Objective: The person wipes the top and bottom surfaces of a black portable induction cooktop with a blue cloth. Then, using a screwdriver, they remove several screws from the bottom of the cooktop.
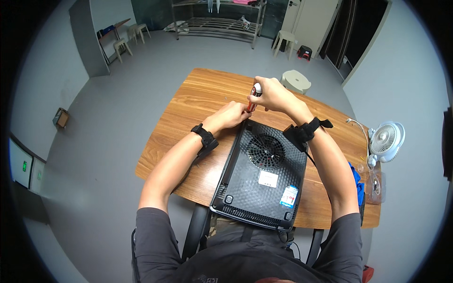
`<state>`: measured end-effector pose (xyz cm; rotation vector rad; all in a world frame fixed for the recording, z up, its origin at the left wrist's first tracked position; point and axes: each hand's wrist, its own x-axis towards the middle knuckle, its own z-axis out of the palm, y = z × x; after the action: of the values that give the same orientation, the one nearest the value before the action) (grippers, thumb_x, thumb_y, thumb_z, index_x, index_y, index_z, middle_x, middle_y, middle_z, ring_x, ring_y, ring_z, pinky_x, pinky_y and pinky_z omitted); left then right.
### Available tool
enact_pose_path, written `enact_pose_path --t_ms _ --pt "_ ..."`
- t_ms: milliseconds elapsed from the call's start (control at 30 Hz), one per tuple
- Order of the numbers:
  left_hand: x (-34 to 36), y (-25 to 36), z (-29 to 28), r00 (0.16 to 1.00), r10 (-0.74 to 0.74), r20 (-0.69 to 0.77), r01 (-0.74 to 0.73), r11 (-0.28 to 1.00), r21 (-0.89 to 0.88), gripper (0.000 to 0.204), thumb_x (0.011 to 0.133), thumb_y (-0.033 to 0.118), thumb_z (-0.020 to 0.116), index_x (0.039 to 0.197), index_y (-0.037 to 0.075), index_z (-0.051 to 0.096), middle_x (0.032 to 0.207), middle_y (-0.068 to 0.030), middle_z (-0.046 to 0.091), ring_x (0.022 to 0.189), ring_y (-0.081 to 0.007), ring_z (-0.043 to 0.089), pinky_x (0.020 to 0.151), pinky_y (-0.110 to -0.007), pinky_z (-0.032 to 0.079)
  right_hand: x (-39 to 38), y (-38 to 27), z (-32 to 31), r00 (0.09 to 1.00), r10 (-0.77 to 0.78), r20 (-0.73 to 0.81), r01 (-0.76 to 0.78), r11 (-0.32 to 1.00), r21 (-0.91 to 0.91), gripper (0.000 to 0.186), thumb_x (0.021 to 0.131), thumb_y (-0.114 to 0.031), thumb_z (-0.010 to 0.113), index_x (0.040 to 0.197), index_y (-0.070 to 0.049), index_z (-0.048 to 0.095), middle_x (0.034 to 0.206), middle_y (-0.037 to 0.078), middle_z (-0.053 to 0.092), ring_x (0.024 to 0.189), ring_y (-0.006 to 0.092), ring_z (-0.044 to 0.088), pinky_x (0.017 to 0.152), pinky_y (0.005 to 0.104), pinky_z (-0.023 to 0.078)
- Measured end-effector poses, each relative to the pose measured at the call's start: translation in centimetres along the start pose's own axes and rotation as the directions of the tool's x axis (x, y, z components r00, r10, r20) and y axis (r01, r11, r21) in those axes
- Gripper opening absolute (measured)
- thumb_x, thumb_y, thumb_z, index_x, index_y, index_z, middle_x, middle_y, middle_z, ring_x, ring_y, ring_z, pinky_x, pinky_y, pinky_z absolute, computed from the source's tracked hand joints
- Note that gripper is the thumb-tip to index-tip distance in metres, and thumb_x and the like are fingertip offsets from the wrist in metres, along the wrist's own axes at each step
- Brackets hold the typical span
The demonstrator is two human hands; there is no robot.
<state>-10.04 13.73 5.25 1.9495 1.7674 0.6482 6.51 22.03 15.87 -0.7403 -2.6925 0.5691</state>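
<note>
A black laptop-sized device, which looks like a cooling pad, lies underside up at the table's near edge. It has a round fan grille, rubber feet, a white label and a blue-and-white sticker. My right hand is closed around a screwdriver with a red, black and white handle. The screwdriver stands nearly upright, pointing down at the device's far left corner. My left hand has its fingertips drawn together at that corner, beside the tool's lower end. What they pinch, and the screwdriver's tip, are hidden.
The wooden table carries a light-blue fan, a white cable and a blue cloth along its right side. A beige stool stands just beyond the far edge. Farther back is a metal rack.
</note>
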Motion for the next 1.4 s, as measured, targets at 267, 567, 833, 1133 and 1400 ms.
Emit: enact_pose_path --t_ms 267,567,833,1133,1400 --pt "0.2 -1.9 1.2 0.998 0.043 -0.037 -0.045 0.997 -0.065 0.025 0.100 0.020 0.064 0.117 0.006 0.076 0.109 -0.0210 0.077 0.105 -0.0386 0.072 0.094 -0.046 0.056 -0.4 -1.4 -0.3 0.989 0.127 0.071 -0.132 0.989 0.069 0.038 0.090 -0.027 0.081 0.097 0.007 0.065 0.081 0.021 0.075 0.057 0.0245 0.073 0.053 0.0362 0.060" --pt "0.8 -1.3 0.6 0.999 0.020 0.041 -0.018 0.999 -0.036 0.028 0.099 0.023 0.066 0.116 0.002 0.074 0.109 -0.0224 0.076 0.104 -0.0391 0.072 0.095 -0.047 0.055 0.2 0.7 -0.5 0.981 0.001 0.196 -0.025 0.993 0.119 0.039 0.088 -0.026 0.083 0.099 0.004 0.062 0.086 0.018 0.075 0.069 0.0233 0.075 0.057 0.0347 0.061" --pt "0.0 -0.5 0.1 0.998 0.055 -0.006 -0.055 0.998 -0.039 0.028 0.098 0.026 0.070 0.104 -0.001 0.074 0.095 -0.0271 0.073 0.094 -0.0434 0.070 0.085 -0.047 0.054 0.4 -2.8 -1.3 0.982 0.162 0.101 -0.108 0.905 -0.411 0.074 0.092 -0.070 0.065 0.098 0.003 0.075 0.086 0.026 0.075 0.082 0.0413 0.075 0.076 0.0504 0.061" --pt "0.8 -0.4 -1.2 0.990 0.112 -0.090 -0.123 0.985 -0.120 0.035 0.088 0.028 0.081 0.107 0.001 0.073 0.093 -0.0180 0.076 0.088 -0.0320 0.074 0.083 -0.044 0.056 0.4 -2.1 -1.0 0.983 0.068 0.168 0.019 0.884 -0.467 0.040 0.098 -0.039 0.065 0.116 -0.003 0.063 0.105 0.019 0.075 0.103 0.0405 0.072 0.086 0.0478 0.057" --pt "1.6 1.0 -2.4 0.993 0.094 -0.069 -0.108 0.965 -0.238 0.029 0.083 0.024 0.085 0.095 0.000 0.076 0.082 -0.0097 0.074 0.082 -0.0220 0.071 0.083 -0.037 0.055 -0.1 -1.9 -1.6 0.980 -0.029 0.199 0.107 0.912 -0.395 0.046 0.097 -0.046 0.065 0.117 -0.004 0.063 0.109 0.022 0.072 0.109 0.0394 0.069 0.091 0.0463 0.056"
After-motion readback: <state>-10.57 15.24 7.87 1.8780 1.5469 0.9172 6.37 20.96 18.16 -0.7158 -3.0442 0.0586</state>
